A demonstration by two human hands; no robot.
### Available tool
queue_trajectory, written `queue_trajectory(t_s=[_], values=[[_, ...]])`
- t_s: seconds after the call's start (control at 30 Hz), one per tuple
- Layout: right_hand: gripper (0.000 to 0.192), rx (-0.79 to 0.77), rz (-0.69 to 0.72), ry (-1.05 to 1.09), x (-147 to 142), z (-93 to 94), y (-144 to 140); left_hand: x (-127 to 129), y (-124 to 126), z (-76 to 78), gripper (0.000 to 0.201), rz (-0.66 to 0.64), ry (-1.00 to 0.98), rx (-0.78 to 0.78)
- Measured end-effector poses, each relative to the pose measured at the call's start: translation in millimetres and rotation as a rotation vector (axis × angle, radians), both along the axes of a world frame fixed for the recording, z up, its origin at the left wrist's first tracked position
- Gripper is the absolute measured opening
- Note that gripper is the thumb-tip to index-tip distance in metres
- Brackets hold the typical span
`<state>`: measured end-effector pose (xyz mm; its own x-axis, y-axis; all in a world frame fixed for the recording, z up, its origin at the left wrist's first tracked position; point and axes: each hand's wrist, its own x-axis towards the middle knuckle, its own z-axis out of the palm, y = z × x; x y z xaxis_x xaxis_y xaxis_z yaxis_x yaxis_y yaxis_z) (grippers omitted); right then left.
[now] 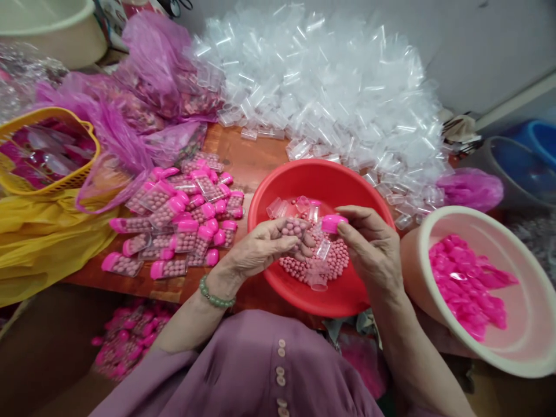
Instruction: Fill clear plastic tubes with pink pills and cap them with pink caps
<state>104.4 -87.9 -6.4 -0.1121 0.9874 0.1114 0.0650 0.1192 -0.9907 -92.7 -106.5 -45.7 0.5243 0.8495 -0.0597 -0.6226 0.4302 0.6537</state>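
Note:
Over the red basin (278, 179), my left hand (269, 242) is closed around a clear plastic container (293, 227) filled with small pink balls. My right hand (369, 240) pinches a bright pink cap (333, 223) between thumb and fingers, a short way right of the container and apart from it. Below both hands, loose pink balls (334, 263) and several empty clear containers (318, 281) lie in the basin. A green bead bracelet (217, 295) circles my left wrist.
Capped containers of pink balls (182, 220) are piled left of the basin. Empty clear containers (321, 87) heap up behind it. A cream tub (428, 231) of pink caps (467, 284) stands at right. Far left are a yellow basket (52, 188) and a purple bag (156, 46).

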Motion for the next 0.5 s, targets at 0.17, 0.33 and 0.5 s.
queue_trajectory(t_s=[0.17, 0.33, 0.5], values=[[0.016, 0.149, 0.094, -0.232, -16, 3.1, 1, 2, -1, -1.3, 0.021, -0.056, 0.008, 0.033], [0.017, 0.15, 0.086, -0.274, -19, 1.3, 1, 0, 0, -3.4, 0.028, -0.096, 0.028, 0.012], [0.015, 0.188, 0.077, -0.29, -20, -3.0, 2, -1, 2, -7.8, 0.031, -0.139, 0.08, 0.052]])
